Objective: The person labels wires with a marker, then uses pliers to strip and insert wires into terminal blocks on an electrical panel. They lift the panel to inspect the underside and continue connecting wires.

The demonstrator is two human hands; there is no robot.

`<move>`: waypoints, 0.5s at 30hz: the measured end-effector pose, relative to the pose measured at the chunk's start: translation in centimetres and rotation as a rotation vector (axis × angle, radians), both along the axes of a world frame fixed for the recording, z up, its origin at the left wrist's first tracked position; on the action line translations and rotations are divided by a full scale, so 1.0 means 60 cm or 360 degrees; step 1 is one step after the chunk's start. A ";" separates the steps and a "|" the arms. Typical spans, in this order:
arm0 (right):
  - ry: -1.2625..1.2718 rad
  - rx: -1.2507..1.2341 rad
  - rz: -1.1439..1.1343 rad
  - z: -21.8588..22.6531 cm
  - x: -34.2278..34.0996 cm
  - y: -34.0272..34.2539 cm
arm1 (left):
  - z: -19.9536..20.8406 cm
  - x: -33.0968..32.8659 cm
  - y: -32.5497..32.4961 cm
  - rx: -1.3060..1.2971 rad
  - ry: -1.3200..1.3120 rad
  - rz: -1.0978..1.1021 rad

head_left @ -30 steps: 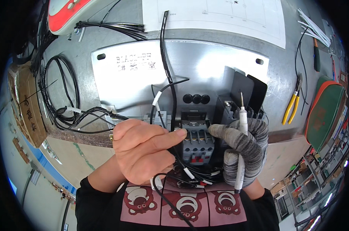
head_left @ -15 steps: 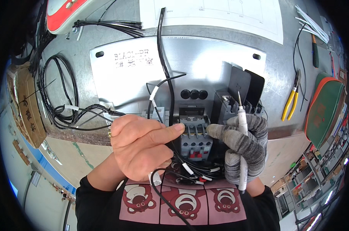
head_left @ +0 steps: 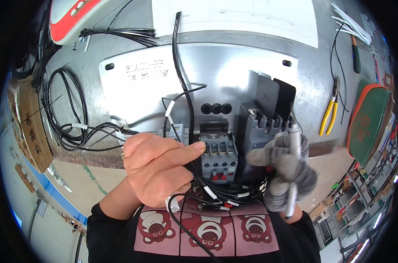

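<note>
My bare left hand (head_left: 157,171) has its fingers curled, with a thumb or fingertip touching the left edge of the grey contactor (head_left: 218,160). A black wire (head_left: 177,215) with a white sleeve comes out below that hand, which seems closed on it; the grip itself is hidden. My right hand (head_left: 291,168), in a grey knitted glove and blurred by motion, grips a slim white-handled screwdriver (head_left: 296,149), its shaft pointing away from me. It is right of the contactor, in front of the grey circuit breaker (head_left: 256,127). Black wires (head_left: 227,193) with white sleeves bunch before the contactor.
The devices stand on a metal mounting plate (head_left: 142,98). Coiled black cable (head_left: 54,105) and cable ties (head_left: 124,34) lie left. Yellow-handled cutters (head_left: 330,114), a screwdriver (head_left: 356,57) and a green pouch (head_left: 370,127) lie right. A paper drawing (head_left: 251,19) is behind the plate.
My right hand has moved right with the screwdriver, away from the contactor. The left hand keeps its place at the contactor; the whole view has shifted slightly.
</note>
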State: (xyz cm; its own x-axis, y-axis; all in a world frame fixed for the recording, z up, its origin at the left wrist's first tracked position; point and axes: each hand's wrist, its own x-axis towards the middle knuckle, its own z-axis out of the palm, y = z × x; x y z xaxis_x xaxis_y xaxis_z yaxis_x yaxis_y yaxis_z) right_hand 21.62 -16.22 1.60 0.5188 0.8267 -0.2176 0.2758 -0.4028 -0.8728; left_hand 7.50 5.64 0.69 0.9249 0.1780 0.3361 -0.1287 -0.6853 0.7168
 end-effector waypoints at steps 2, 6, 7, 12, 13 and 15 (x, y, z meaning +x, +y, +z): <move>-0.0008 0.0086 -0.0113 0.004 0.004 0.000 | -0.001 0.000 0.000 -0.0002 0.0012 -0.0013; 0.0028 0.0240 -0.0289 0.010 0.007 0.011 | 0.003 -0.002 0.003 0.0016 0.0062 -0.0035; 0.0044 0.0271 -0.0327 0.010 0.007 0.014 | 0.003 -0.002 0.003 0.0016 0.0057 -0.0035; 0.0164 0.0377 -0.0467 0.000 0.003 0.024 | 0.002 -0.002 0.001 0.0016 0.0049 -0.0014; 0.0190 0.0396 -0.0495 -0.002 0.002 0.024 | 0.003 -0.002 0.001 0.0026 0.0061 -0.0015; 0.0238 0.0430 -0.0538 -0.005 0.000 0.024 | 0.004 -0.003 0.001 0.0047 0.0084 -0.0018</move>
State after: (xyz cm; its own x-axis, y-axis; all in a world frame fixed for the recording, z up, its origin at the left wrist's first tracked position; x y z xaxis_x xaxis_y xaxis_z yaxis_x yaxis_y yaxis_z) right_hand 21.62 -14.75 1.33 0.7486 0.6538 -0.1106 0.0308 -0.2009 -0.9791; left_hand 7.31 5.67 0.94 0.9434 0.1580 0.2916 -0.0991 -0.7049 0.7024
